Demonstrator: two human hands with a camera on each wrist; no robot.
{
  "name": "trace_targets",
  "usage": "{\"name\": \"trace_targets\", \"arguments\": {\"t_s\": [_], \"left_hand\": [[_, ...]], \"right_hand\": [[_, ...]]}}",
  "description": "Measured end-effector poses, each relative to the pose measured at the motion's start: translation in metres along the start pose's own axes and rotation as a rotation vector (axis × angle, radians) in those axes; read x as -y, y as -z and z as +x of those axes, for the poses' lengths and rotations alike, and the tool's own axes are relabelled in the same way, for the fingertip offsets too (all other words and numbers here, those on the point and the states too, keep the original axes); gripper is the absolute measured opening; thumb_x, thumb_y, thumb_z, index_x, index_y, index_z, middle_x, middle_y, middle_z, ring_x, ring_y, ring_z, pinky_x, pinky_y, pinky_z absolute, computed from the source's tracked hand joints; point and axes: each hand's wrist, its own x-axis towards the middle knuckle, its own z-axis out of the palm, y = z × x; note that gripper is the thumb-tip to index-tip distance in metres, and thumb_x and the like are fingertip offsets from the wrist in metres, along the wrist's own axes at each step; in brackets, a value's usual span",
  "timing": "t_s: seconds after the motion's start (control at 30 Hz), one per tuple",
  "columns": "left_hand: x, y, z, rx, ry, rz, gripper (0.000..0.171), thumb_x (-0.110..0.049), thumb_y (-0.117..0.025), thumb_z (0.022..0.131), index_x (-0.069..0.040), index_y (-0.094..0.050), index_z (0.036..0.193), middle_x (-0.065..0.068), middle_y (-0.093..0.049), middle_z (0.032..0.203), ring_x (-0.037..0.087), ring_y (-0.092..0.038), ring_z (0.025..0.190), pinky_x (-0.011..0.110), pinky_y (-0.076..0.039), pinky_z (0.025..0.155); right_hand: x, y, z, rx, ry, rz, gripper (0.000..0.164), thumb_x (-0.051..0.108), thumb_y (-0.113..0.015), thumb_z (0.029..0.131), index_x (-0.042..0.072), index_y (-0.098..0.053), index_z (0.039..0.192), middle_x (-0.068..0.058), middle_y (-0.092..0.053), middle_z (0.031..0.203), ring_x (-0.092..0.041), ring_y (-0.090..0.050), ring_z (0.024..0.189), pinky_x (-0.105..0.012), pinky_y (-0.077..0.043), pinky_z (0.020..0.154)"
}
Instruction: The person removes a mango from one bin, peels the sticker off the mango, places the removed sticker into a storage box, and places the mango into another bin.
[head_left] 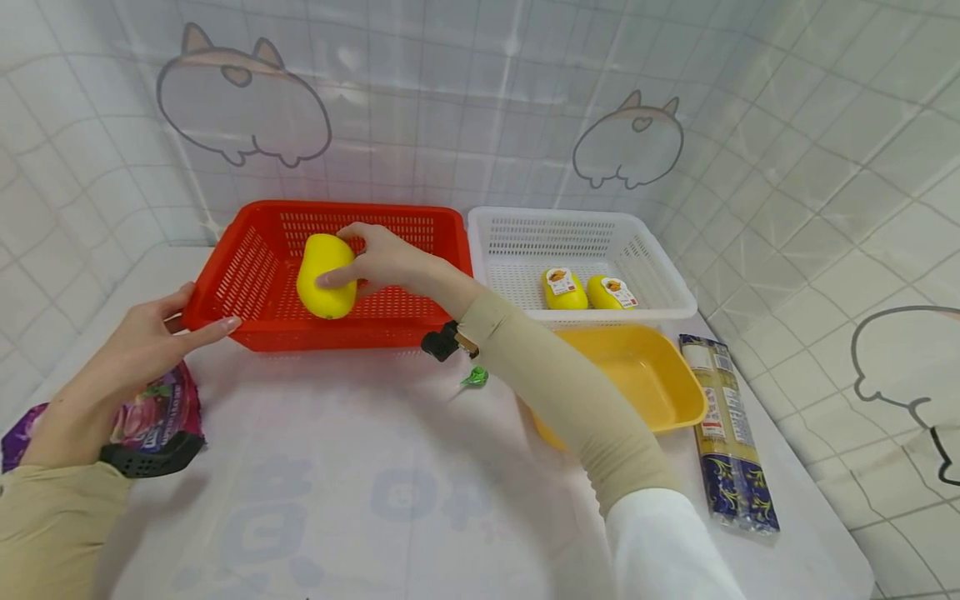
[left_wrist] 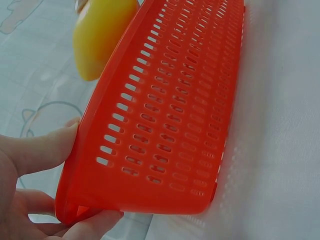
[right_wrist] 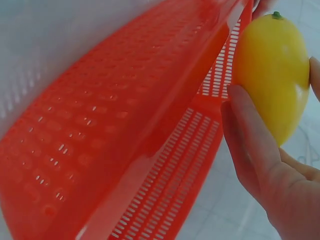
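Note:
My right hand [head_left: 386, 260] holds a yellow mango [head_left: 321, 271] over the red basket [head_left: 337, 335], thumb on its near side and fingers behind. In the right wrist view the mango [right_wrist: 272, 75] shows a small green stem end and sits level with the basket's rim. At the front left corner, my left hand [head_left: 153, 333] grips the basket's rim. The left wrist view shows its thumb [left_wrist: 47, 147] on one side of that rim and the fingers around the corner. No other item shows inside the red basket.
A white basket [head_left: 495, 267] beside the red one holds two stickered mangoes [head_left: 564, 290]. In front stands a yellow tub [head_left: 637, 375], partly behind my right forearm. Spaghetti packs [head_left: 727, 433] lie at the right, a green wrapped candy [head_left: 476, 377] mid-table, and a purple bag [head_left: 161, 408] under my left wrist.

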Motion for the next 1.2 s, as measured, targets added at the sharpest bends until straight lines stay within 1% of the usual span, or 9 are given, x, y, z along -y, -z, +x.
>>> {"name": "trace_targets", "arguments": {"t_s": [0.43,0.5,0.57,0.63,0.73,0.93,1.0,1.1,1.2], "left_hand": [[0.002,0.002,0.001,-0.005,0.002,0.003,0.102,-0.056,-0.056,0.096,-0.006,0.009,0.158,0.038,-0.025,0.154,0.057,-0.029,0.132,0.064,-0.048,0.093],[0.001,0.002,0.001,-0.006,-0.003,0.007,0.103,-0.056,-0.057,0.096,-0.005,0.008,0.158,0.037,-0.026,0.154,0.057,-0.030,0.132,0.059,-0.052,0.090],[0.000,0.002,0.002,-0.005,-0.008,0.007,0.103,-0.055,-0.057,0.096,-0.004,0.008,0.158,0.037,-0.027,0.154,0.056,-0.031,0.131,0.047,-0.057,0.084],[0.000,0.002,0.002,-0.004,-0.012,0.003,0.103,-0.054,-0.058,0.096,-0.004,0.008,0.157,0.037,-0.027,0.153,0.056,-0.032,0.131,0.035,-0.056,0.077],[0.000,0.002,0.001,-0.004,-0.013,0.000,0.103,-0.054,-0.058,0.096,-0.004,0.008,0.157,0.037,-0.029,0.152,0.056,-0.032,0.131,0.029,-0.054,0.075],[0.000,0.002,0.000,-0.002,-0.007,0.002,0.102,-0.056,-0.057,0.096,-0.006,0.009,0.158,0.036,-0.030,0.152,0.056,-0.032,0.131,0.055,-0.054,0.087],[0.000,0.002,0.000,0.000,-0.008,0.002,0.102,-0.055,-0.057,0.096,-0.006,0.008,0.158,0.036,-0.030,0.152,0.056,-0.032,0.131,0.058,-0.053,0.089],[0.000,0.002,0.000,-0.001,-0.010,0.003,0.102,-0.055,-0.057,0.096,-0.006,0.008,0.158,0.036,-0.029,0.153,0.056,-0.032,0.132,0.051,-0.054,0.085],[-0.001,0.002,0.000,0.001,-0.009,0.001,0.101,-0.055,-0.057,0.096,-0.007,0.007,0.158,0.035,-0.031,0.153,0.054,-0.033,0.132,0.037,-0.054,0.080]], "right_hand": [[0.008,0.002,0.020,0.047,-0.043,0.008,0.070,0.024,-0.081,0.085,0.016,-0.044,0.145,0.002,-0.051,0.128,-0.017,-0.064,0.097,-0.031,-0.059,0.088],[0.008,0.003,0.023,0.056,-0.045,0.008,0.070,0.024,-0.080,0.086,0.015,-0.043,0.144,0.001,-0.051,0.126,-0.018,-0.064,0.097,-0.032,-0.059,0.088],[0.008,0.004,0.027,0.060,-0.057,0.008,0.069,0.025,-0.081,0.085,0.015,-0.044,0.143,0.001,-0.051,0.125,-0.017,-0.065,0.096,-0.032,-0.059,0.087],[0.007,0.006,0.031,0.067,-0.071,0.016,0.070,0.025,-0.081,0.085,0.015,-0.044,0.144,0.000,-0.052,0.124,-0.018,-0.066,0.095,-0.031,-0.060,0.086],[0.006,0.009,0.037,0.081,-0.087,0.039,0.071,0.024,-0.080,0.086,0.014,-0.043,0.145,0.000,-0.052,0.124,-0.019,-0.068,0.094,-0.031,-0.060,0.085],[0.006,0.015,0.047,0.135,-0.116,0.098,0.070,0.021,-0.078,0.088,0.011,-0.042,0.146,-0.003,-0.054,0.122,-0.023,-0.069,0.095,-0.036,-0.058,0.092],[0.007,0.015,0.050,0.149,-0.125,0.109,0.069,0.020,-0.078,0.087,0.010,-0.043,0.146,-0.003,-0.055,0.121,-0.023,-0.068,0.096,-0.036,-0.058,0.092],[0.007,0.016,0.055,0.165,-0.133,0.124,0.068,0.018,-0.077,0.088,0.010,-0.043,0.146,-0.004,-0.057,0.120,-0.023,-0.067,0.098,-0.037,-0.057,0.094],[0.007,0.016,0.061,0.170,-0.146,0.139,0.071,0.018,-0.078,0.088,0.010,-0.041,0.148,-0.004,-0.057,0.121,-0.022,-0.066,0.098,-0.038,-0.056,0.096]]}}
